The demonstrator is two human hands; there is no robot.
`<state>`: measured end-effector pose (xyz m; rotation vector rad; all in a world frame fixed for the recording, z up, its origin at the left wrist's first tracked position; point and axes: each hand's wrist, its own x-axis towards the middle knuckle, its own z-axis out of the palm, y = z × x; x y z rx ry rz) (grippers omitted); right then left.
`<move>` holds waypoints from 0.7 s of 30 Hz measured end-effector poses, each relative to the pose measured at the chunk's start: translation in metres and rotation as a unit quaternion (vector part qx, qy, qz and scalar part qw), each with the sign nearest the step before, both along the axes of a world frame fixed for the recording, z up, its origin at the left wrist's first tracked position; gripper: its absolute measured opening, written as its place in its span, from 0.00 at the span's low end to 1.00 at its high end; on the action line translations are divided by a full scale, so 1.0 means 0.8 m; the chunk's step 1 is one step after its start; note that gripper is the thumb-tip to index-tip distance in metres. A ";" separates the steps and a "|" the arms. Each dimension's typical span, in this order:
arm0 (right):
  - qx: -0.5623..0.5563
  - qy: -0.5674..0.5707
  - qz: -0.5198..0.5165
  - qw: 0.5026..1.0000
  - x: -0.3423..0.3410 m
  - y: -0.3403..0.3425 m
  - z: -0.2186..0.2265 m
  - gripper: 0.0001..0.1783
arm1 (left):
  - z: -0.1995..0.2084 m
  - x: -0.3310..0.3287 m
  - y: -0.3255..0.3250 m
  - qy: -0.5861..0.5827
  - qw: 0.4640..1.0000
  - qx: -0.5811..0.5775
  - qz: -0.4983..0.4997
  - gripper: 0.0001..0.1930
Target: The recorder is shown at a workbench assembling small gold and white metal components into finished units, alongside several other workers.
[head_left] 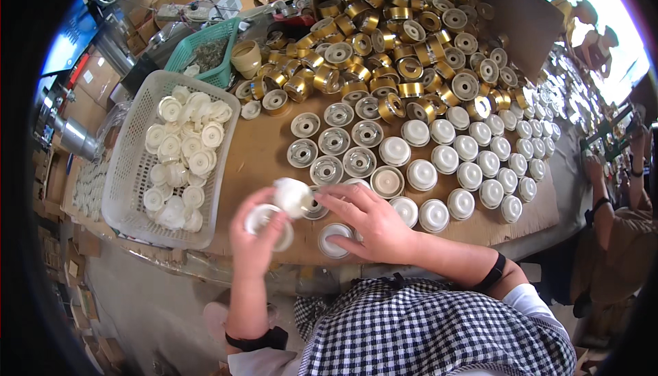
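My left hand (252,235) is closed on white round plastic caps (293,196), at least two of them, blurred by motion. Beside it my right hand (373,222) is spread, palm down, its index fingertip near the held caps. Its thumb lies over a white-capped cup (334,241) at the table's near edge; whether they touch, I cannot tell. Several silvery metal cups (335,141) stand in short rows just beyond my hands, open side up. To the right, rows of cups carry white caps (433,215). One capped cup (387,181) looks pinker than the others.
On the left a white plastic basket (123,170) holds many loose white caps. A large pile of gold-rimmed metal cups (411,67) covers the far side. Behind the basket stand a green basket (228,40) and a beige cup (247,59). Another person's arm (603,198) shows at right.
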<state>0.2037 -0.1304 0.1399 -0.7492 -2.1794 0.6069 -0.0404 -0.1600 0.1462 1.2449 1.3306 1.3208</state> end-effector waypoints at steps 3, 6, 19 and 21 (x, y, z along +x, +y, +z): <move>0.019 -0.021 -0.045 0.999 0.002 0.002 0.000 0.37 | -0.012 0.038 -0.003 -0.020 0.996 -0.004 -0.090 0.21; -0.032 -0.013 -0.078 0.996 0.014 0.006 -0.007 0.36 | -0.022 0.050 0.014 0.039 0.987 0.053 -0.146 0.22; 0.003 -0.164 -0.176 0.971 0.074 0.162 0.005 0.32 | -0.054 0.059 0.100 -0.136 0.985 0.099 -0.024 0.19; -0.064 -0.235 -0.147 0.959 0.070 0.173 0.003 0.33 | -0.064 0.051 0.100 -0.148 0.983 0.108 0.009 0.19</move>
